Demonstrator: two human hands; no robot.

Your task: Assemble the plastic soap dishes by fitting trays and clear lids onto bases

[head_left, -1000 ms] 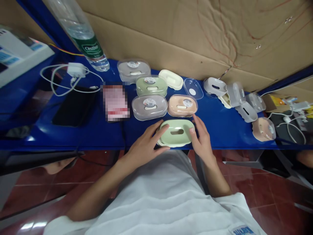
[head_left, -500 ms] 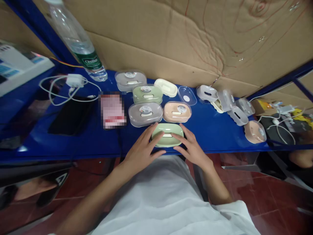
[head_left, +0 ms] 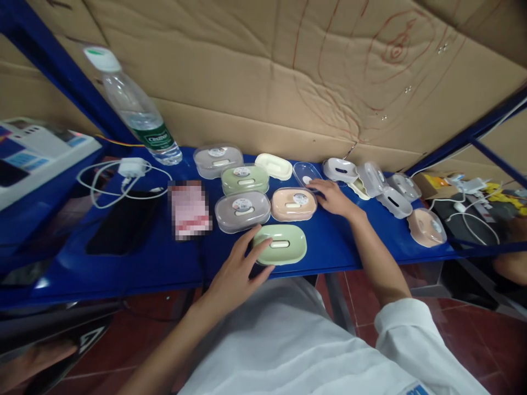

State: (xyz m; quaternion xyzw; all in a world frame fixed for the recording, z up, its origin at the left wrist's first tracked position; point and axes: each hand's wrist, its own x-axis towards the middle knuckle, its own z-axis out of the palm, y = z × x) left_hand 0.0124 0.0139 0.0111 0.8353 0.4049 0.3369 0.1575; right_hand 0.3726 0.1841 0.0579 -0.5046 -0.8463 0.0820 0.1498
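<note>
A light green soap dish [head_left: 280, 244] lies near the front edge of the blue shelf [head_left: 164, 258]. My left hand [head_left: 236, 269] rests against its left end with fingers spread, thumb at the front rim. My right hand [head_left: 334, 198] is stretched out to the back, fingers reaching the clear plastic lid [head_left: 305, 174], just right of the peach lidded soap box [head_left: 293, 203]. Behind the green dish stand a grey lidded box [head_left: 242, 210], a green lidded box [head_left: 244, 179] and a cream dish [head_left: 273, 166].
A pile of clear lids and dishes [head_left: 382, 189] lies at the right, with a peach box [head_left: 426, 227] on its side. A water bottle [head_left: 135, 112], a white charger with cable [head_left: 129, 170], a black phone [head_left: 123, 222] and a blurred pink card [head_left: 190, 208] sit on the left. Cardboard backs the shelf.
My right hand left the green dish and reached back to the clear lid. My left hand stayed at the dish. The view tilted upward.
</note>
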